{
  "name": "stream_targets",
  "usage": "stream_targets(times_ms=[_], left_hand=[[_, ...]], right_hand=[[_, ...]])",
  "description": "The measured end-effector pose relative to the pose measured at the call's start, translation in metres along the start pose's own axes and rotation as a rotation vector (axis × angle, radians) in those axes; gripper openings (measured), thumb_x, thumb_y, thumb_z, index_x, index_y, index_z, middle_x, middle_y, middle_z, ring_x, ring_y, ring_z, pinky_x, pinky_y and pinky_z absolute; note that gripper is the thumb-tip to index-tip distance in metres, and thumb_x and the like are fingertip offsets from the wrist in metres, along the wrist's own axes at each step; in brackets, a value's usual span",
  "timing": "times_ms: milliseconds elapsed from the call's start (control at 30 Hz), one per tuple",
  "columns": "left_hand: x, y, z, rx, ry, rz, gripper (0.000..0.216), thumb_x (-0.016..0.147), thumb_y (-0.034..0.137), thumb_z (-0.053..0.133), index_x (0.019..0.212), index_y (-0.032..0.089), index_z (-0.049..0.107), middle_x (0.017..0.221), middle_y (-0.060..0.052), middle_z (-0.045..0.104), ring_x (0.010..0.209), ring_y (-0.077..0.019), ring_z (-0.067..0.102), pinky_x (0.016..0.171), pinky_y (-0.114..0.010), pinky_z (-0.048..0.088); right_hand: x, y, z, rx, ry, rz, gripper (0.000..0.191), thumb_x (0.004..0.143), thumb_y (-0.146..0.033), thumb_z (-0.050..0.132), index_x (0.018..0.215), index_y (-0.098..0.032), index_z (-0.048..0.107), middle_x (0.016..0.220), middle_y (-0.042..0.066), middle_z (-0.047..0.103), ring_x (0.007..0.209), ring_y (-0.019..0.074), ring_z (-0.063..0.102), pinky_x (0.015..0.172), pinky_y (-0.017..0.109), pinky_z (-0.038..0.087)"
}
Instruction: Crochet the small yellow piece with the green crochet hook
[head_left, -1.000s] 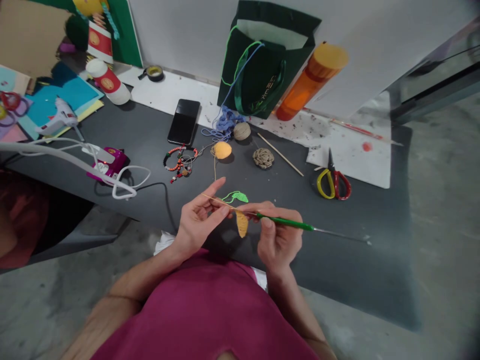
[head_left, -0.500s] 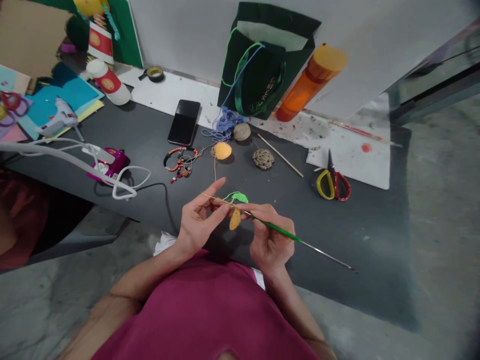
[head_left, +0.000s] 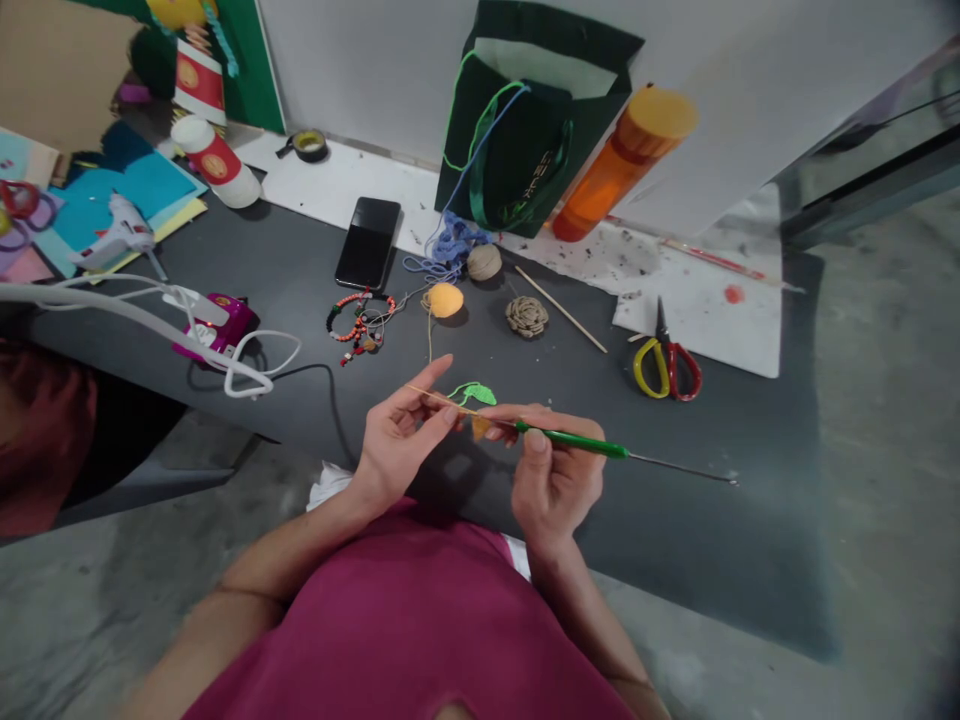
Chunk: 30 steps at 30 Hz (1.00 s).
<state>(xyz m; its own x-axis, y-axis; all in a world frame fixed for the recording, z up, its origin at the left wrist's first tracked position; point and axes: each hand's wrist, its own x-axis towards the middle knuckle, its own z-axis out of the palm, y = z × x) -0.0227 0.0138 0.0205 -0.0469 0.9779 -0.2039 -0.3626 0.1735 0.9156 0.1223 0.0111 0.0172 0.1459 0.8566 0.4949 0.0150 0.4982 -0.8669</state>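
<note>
My right hand (head_left: 561, 480) is closed round the green handle of a crochet hook (head_left: 581, 441), whose metal shaft points off to the right. Its other end meets a small yellow-orange crochet piece (head_left: 480, 428), partly covered by my fingers. Yellow yarn (head_left: 431, 397) runs over the raised index finger of my left hand (head_left: 397, 440), while the thumb and another finger pinch at the work. That strand leads back to a yellow yarn ball (head_left: 445, 300) on the table. Just beyond my hands lies a bright green crocheted leaf (head_left: 481, 393) with a loose tail.
Scissors (head_left: 667, 365) and a thin stick (head_left: 561, 308) lie to the right. A coiled beige piece (head_left: 526, 316), beaded bracelet (head_left: 360, 318) and phone (head_left: 368, 243) are farther back. A green paper bag (head_left: 517, 130) and orange bottle (head_left: 622, 165) stand by the wall. White cables (head_left: 150, 300) cross the left.
My right hand has shifted slightly right, and the hook has swung to a flatter angle. The yellow-orange piece is now more hidden by my fingers. My left hand stays nearly still.
</note>
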Motion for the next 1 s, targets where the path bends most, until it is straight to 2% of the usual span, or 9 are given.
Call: stream_targets(times_ms=[133,300,467,633,800,1000], left_hand=[[0.0,0.0,0.0006,-0.004,-0.003,0.001,0.038,0.08,0.03,0.083,0.116,0.019,0.079,0.083,-0.004,0.078,0.072,-0.0129,0.068,0.075,-0.027,0.057],[-0.0001,-0.0001,0.0008,-0.007,-0.001,-0.005,0.047,0.079,0.029,0.084,0.124,0.019,0.075,0.083,-0.004,0.079,0.072,-0.0138,0.069,0.075,-0.027,0.057],[-0.0005,0.0007,0.0009,0.008,0.006,-0.007,0.039,0.078,0.03,0.085,0.114,0.018,0.078,0.084,-0.006,0.078,0.072,-0.015,0.069,0.074,-0.029,0.058],[-0.0004,-0.0012,0.0002,0.005,-0.002,-0.018,0.051,0.079,0.03,0.084,0.127,0.018,0.073,0.083,-0.004,0.078,0.073,-0.0131,0.067,0.076,-0.027,0.057],[-0.0013,-0.0015,0.0003,0.023,-0.043,-0.009,0.04,0.081,0.03,0.082,0.119,0.018,0.077,0.084,-0.006,0.077,0.076,-0.0157,0.067,0.079,-0.03,0.055],[-0.0032,0.0028,-0.0007,0.085,-0.072,0.023,0.046,0.084,0.027,0.078,0.13,0.021,0.072,0.086,-0.005,0.074,0.079,-0.0171,0.065,0.08,-0.032,0.052]], right_hand=[[-0.0004,-0.0002,0.0001,-0.012,-0.005,0.009,0.007,0.102,-0.023,0.053,0.105,-0.025,0.059,0.092,0.002,0.081,0.066,0.0138,0.07,0.059,0.03,0.058],[-0.0007,0.0001,0.0,-0.057,-0.017,0.008,0.005,0.102,-0.025,0.052,0.103,-0.025,0.057,0.088,0.003,0.08,0.064,0.0145,0.07,0.057,0.031,0.057],[-0.0001,-0.0008,0.0003,-0.051,0.0,0.001,0.006,0.103,-0.024,0.051,0.103,-0.025,0.058,0.089,0.002,0.08,0.064,0.0134,0.07,0.057,0.029,0.055],[0.0009,-0.0014,0.001,-0.049,-0.009,0.002,0.006,0.102,-0.023,0.052,0.103,-0.025,0.058,0.089,0.002,0.08,0.064,0.0129,0.07,0.057,0.028,0.056],[0.0012,-0.0019,0.0014,-0.103,-0.009,0.002,0.006,0.103,-0.025,0.051,0.101,-0.025,0.056,0.087,0.002,0.08,0.063,0.0137,0.07,0.056,0.029,0.055],[0.0014,-0.002,0.0005,-0.113,-0.024,0.007,0.007,0.103,-0.024,0.05,0.1,-0.024,0.057,0.086,0.002,0.08,0.063,0.0134,0.072,0.055,0.028,0.056]])
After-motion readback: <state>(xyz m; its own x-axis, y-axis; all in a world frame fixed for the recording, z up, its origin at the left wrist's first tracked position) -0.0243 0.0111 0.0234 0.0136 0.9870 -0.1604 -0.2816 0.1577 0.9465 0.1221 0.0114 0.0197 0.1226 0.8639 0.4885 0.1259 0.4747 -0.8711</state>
